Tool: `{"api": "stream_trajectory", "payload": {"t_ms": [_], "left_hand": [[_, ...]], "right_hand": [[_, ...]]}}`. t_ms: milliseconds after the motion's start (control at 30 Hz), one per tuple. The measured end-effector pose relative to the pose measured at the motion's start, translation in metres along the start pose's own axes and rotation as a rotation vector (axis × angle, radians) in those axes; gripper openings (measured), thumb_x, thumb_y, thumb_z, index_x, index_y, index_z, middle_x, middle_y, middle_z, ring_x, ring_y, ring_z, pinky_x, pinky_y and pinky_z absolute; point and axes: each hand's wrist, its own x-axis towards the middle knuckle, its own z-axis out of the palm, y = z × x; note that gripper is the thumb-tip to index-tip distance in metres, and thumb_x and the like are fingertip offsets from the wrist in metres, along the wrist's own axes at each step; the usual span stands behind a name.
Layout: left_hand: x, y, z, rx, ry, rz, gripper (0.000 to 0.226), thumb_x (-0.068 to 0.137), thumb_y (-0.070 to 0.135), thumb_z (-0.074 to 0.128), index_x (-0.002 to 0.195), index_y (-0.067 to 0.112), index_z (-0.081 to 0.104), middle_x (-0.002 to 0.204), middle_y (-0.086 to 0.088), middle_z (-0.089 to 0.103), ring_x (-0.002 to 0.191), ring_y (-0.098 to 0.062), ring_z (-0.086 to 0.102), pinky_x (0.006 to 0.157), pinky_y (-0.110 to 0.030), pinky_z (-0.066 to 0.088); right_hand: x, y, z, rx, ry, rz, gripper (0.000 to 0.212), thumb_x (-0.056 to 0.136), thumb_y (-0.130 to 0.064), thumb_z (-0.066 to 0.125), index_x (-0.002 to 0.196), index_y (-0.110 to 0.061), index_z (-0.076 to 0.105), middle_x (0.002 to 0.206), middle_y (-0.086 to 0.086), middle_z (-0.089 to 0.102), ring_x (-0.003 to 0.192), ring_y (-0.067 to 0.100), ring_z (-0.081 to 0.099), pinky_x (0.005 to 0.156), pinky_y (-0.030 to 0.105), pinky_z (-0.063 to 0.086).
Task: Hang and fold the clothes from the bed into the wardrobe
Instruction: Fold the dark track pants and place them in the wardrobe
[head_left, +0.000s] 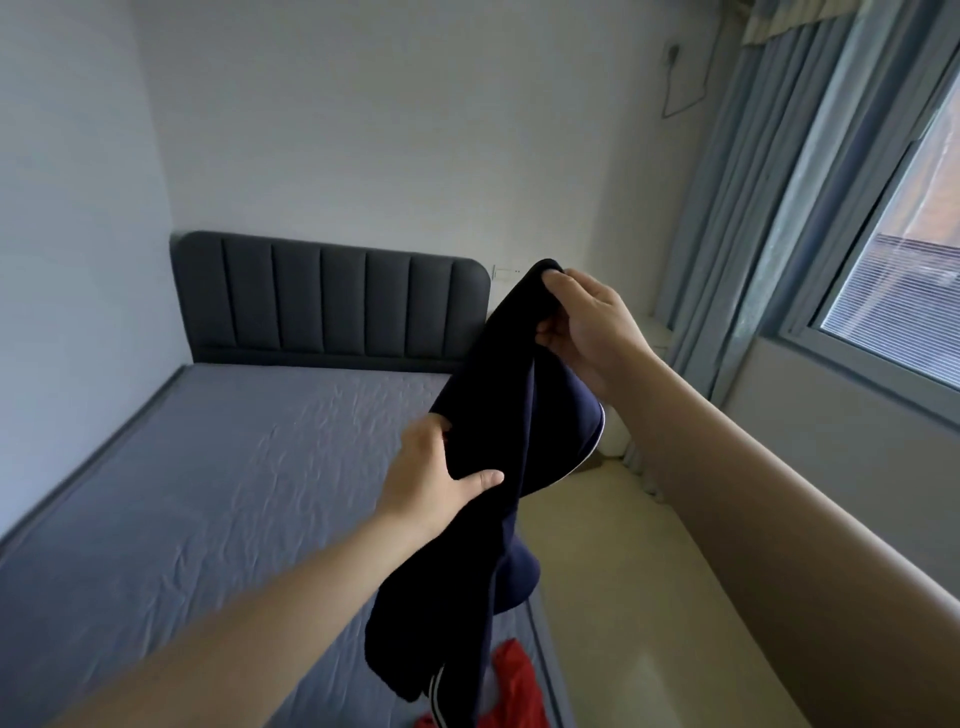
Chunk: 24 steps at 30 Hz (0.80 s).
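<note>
A dark navy garment (483, 545) with thin white trim hangs in the air over the bed's right edge. My right hand (587, 322) pinches its top end up high, near the headboard's right corner. Lower and to the left, my left hand (436, 478) grips a fold in the garment's middle, thumb across the cloth. The garment's bottom trails down toward a red piece of clothing (511, 686) lying on the bed (208, 493) at the lower edge of the view. No wardrobe is in view.
The bed has a blue-grey sheet and a dark padded headboard (332, 301) against the back wall. To the right run a strip of beige floor (623, 597), blue curtains (737, 249) and a window (893, 249).
</note>
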Motion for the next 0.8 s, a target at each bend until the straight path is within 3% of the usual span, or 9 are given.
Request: {"api": "stream_trajectory", "payload": {"t_ms": [100,233,300,333,433,533,600,667,800], "left_hand": [[0.007,-0.005,0.003,0.060,-0.027,0.017,0.058,0.078,0.043,0.073,0.121,0.010,0.055,0.121,-0.006,0.057,0.108,-0.023,0.058,0.093,-0.039,0.049],[0.010,-0.012,-0.004,-0.084,-0.147,-0.037,0.024,0.090,0.035,0.063,0.103,0.016,0.067,0.095,0.001,0.072,0.086,-0.017,0.068,0.080,-0.036,0.055],[0.016,-0.010,-0.007,-0.138,-0.127,-0.048,0.015,0.090,0.033,0.062,0.087,0.019,0.067,0.075,0.003,0.069,0.069,-0.015,0.066,0.064,-0.028,0.053],[0.020,-0.007,-0.009,-0.131,-0.100,-0.041,0.019,0.090,0.032,0.062,0.077,0.019,0.064,0.067,0.004,0.064,0.062,-0.015,0.062,0.056,-0.025,0.048],[0.035,0.006,-0.015,-0.210,-0.009,-0.084,0.028,0.090,0.028,0.063,0.065,0.016,0.058,0.061,-0.002,0.061,0.063,-0.023,0.062,0.059,-0.034,0.048],[0.048,0.016,-0.020,-0.303,0.057,-0.139,0.030,0.089,0.025,0.064,0.077,-0.003,0.061,0.079,-0.020,0.067,0.079,-0.034,0.066,0.077,-0.049,0.056],[0.053,0.021,-0.021,-0.269,0.134,-0.136,0.036,0.087,0.026,0.064,0.067,-0.002,0.053,0.065,-0.010,0.057,0.066,-0.026,0.057,0.065,-0.036,0.053],[0.055,0.027,-0.023,-0.194,0.232,-0.115,0.044,0.085,0.026,0.066,0.056,0.011,0.037,0.054,0.002,0.038,0.054,-0.017,0.040,0.046,-0.018,0.032],[0.057,0.031,-0.028,-0.231,0.298,-0.110,0.045,0.083,0.027,0.068,0.057,0.011,0.036,0.057,-0.004,0.038,0.060,-0.021,0.042,0.053,-0.034,0.034]], "right_hand": [[0.003,-0.004,0.000,0.065,-0.020,-0.030,0.031,0.100,-0.016,0.049,0.069,-0.017,0.053,0.054,-0.007,0.053,0.052,0.010,0.050,0.054,0.021,0.045],[0.010,0.000,-0.011,0.063,0.103,-0.057,0.020,0.100,-0.015,0.048,0.083,-0.013,0.058,0.067,-0.004,0.060,0.059,0.011,0.059,0.062,0.023,0.054],[0.011,0.012,-0.025,0.012,0.115,0.020,0.020,0.100,-0.015,0.049,0.113,-0.003,0.056,0.090,0.002,0.062,0.082,0.014,0.064,0.077,0.026,0.054],[0.011,0.022,-0.033,-0.074,0.094,0.082,0.037,0.099,-0.017,0.051,0.132,-0.001,0.045,0.107,0.006,0.060,0.098,0.017,0.060,0.085,0.029,0.052],[-0.003,0.057,-0.052,-0.372,0.008,0.189,0.066,0.097,-0.024,0.057,0.151,-0.016,0.020,0.148,0.010,0.038,0.129,0.026,0.047,0.096,0.034,0.048],[-0.020,0.083,-0.053,-0.331,0.010,0.207,0.064,0.092,-0.027,0.064,0.147,-0.018,0.032,0.141,0.007,0.045,0.118,0.020,0.055,0.096,0.036,0.051],[-0.028,0.091,-0.049,-0.329,-0.019,0.202,0.054,0.089,-0.028,0.067,0.137,-0.020,0.045,0.129,0.005,0.056,0.110,0.017,0.061,0.092,0.035,0.054],[-0.037,0.097,-0.046,-0.390,-0.061,0.164,0.039,0.087,-0.031,0.069,0.123,-0.024,0.054,0.115,0.003,0.064,0.099,0.016,0.066,0.083,0.030,0.056],[-0.052,0.108,-0.040,-0.474,-0.104,0.109,0.014,0.085,-0.027,0.072,0.097,-0.022,0.067,0.089,0.000,0.070,0.080,0.014,0.068,0.073,0.028,0.059]]}}
